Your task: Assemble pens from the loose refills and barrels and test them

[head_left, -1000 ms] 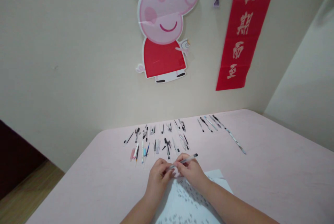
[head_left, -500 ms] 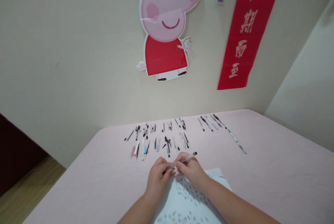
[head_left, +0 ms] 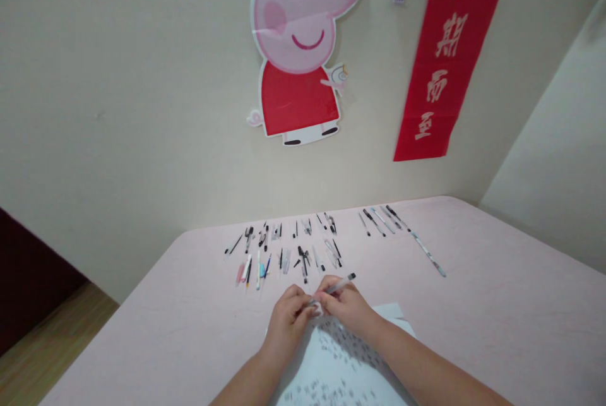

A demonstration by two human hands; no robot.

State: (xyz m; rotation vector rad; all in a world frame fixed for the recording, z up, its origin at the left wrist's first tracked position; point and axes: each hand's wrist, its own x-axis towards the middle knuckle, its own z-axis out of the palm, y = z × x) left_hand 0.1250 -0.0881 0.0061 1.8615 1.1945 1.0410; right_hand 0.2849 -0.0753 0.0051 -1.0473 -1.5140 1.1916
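Note:
A clear-barrelled pen (head_left: 341, 283) with a dark end slants up to the right between my hands. My right hand (head_left: 344, 305) is closed around its barrel, dark end sticking out past the fingers. At the pen's lower left end, the fingertips of my left hand (head_left: 290, 313) pinch the tip; that end is mostly hidden. Both hands are close together over the top edge of a white sheet of paper (head_left: 341, 368) with rows of dark handwriting. Just beyond them lies a group of dark pen parts (head_left: 302, 261).
Disassembled pens and parts lie in two rows (head_left: 286, 229) on the pink tabletop (head_left: 189, 317). Several whole pens (head_left: 374, 221) lie at the back right, with a long patterned pen (head_left: 428, 254) nearer. On the wall hang a cartoon pig cutout (head_left: 300, 100) and a red banner (head_left: 440, 77).
The view has shifted very slightly. My hands keep the same hold on the pen, with hardly any movement.

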